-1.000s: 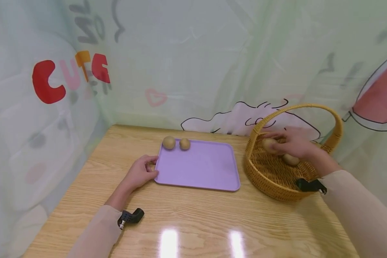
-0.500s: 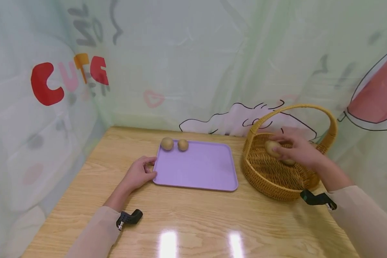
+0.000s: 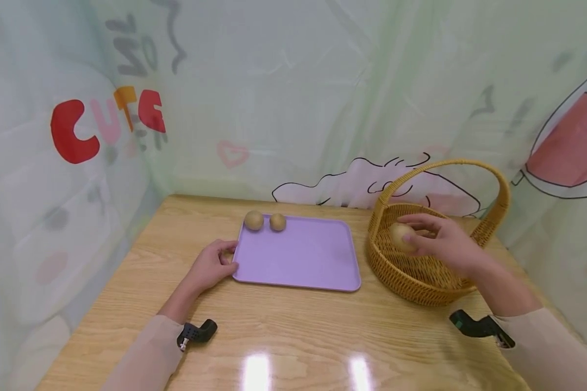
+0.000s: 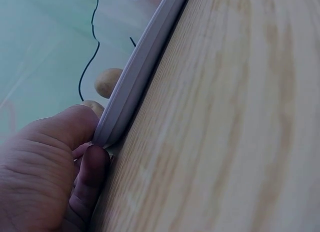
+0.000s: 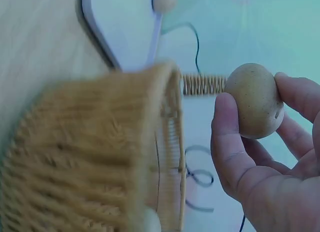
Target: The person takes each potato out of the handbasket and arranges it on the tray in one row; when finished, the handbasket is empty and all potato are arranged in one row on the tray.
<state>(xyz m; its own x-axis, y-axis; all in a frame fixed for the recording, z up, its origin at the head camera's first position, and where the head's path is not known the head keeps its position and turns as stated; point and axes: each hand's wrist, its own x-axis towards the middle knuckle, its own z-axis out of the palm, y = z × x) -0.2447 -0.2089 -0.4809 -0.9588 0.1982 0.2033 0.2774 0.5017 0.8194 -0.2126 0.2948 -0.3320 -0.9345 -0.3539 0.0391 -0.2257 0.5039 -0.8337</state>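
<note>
My right hand [image 3: 445, 241] holds a potato [image 5: 254, 101] between thumb and fingertips, over the wicker basket [image 3: 413, 290]. In the right wrist view the potato shows above the basket's rim, with the fingers curled around its far side. My left hand [image 3: 212, 265] pinches the left edge of a purple tray [image 3: 298, 255], thumb and fingertips right at the rim [image 4: 127, 87] in the left wrist view. Two more potatoes sit at the tray's back left: a larger potato [image 3: 254, 220] in the corner and a smaller potato [image 3: 278, 221] beside it.
The basket's tall arched handle [image 3: 462, 162] rises over its opening. In the right wrist view a pale rounded thing [image 5: 152, 221] shows at the basket's rim. A printed curtain [image 3: 274, 108] hangs behind the wooden table [image 3: 298, 326].
The right hand has come up and towards the front left from inside the basket, with the potato in its fingers. The left hand stays at the tray's edge.
</note>
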